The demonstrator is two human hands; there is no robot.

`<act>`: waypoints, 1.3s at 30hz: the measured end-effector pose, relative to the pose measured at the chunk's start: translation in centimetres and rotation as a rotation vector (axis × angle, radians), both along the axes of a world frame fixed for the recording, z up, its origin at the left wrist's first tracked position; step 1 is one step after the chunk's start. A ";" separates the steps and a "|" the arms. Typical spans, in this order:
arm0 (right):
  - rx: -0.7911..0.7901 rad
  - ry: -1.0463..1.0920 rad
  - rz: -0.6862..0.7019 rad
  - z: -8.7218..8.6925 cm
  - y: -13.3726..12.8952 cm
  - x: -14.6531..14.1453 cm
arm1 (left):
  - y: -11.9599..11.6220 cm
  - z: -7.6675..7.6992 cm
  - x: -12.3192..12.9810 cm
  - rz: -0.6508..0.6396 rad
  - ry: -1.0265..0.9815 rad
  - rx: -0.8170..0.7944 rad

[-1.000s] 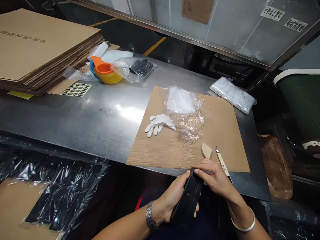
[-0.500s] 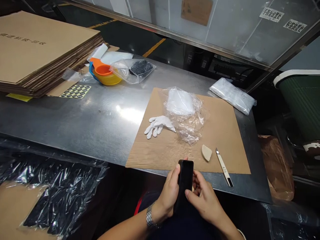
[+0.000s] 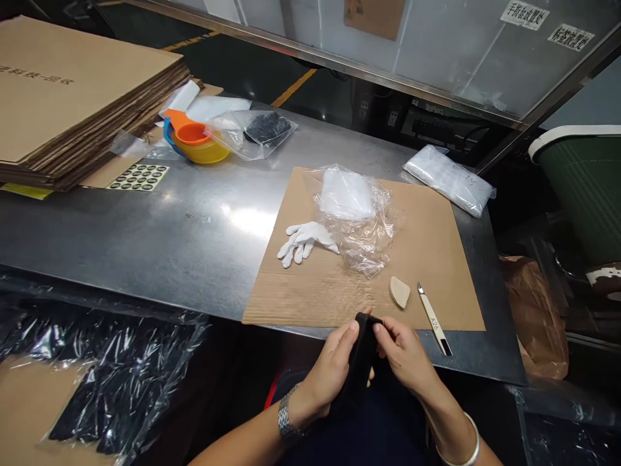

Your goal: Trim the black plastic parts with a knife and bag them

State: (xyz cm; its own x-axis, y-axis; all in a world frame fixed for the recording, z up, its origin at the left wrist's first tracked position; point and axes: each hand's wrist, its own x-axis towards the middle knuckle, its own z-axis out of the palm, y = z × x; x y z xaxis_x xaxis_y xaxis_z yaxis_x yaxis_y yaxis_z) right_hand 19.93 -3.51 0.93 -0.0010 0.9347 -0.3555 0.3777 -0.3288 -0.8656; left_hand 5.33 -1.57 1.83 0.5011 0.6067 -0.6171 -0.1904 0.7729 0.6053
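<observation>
A black, oblong, case-like piece (image 3: 359, 359) is held tilted over my lap, just off the table's front edge. My left hand (image 3: 330, 369) is wrapped round its left side, thumb along the edge. My right hand (image 3: 406, 356) pinches its upper right corner between thumb and fingers. What the piece is exactly, I cannot make out. Beyond my hands, on a cardboard sheet (image 3: 436, 259), lie a beige wedge-shaped pad (image 3: 399, 292) and a pale-handled knife (image 3: 434, 319) marked A26. A white glove (image 3: 306, 242) rests further left, beside a clear plastic bag (image 3: 361, 236) with white contents.
Stacked flat cardboard (image 3: 87, 97) fills the table's far left. Near it are orange and yellow scoops (image 3: 198, 142), a sticker sheet (image 3: 139, 177) and a bag with dark contents (image 3: 269, 129). A plastic-wrapped packet (image 3: 449, 180) lies back right. Black plastic wrap (image 3: 130, 375) is below left.
The black piece has turned from facing me to more edge-on. My right hand has moved up from its side to its top corner. The view has shifted slightly.
</observation>
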 end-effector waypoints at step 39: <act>-0.060 0.280 -0.158 -0.9 -0.9 -2.1 | 2.0 -1.0 0.1 0.124 -0.176 -0.358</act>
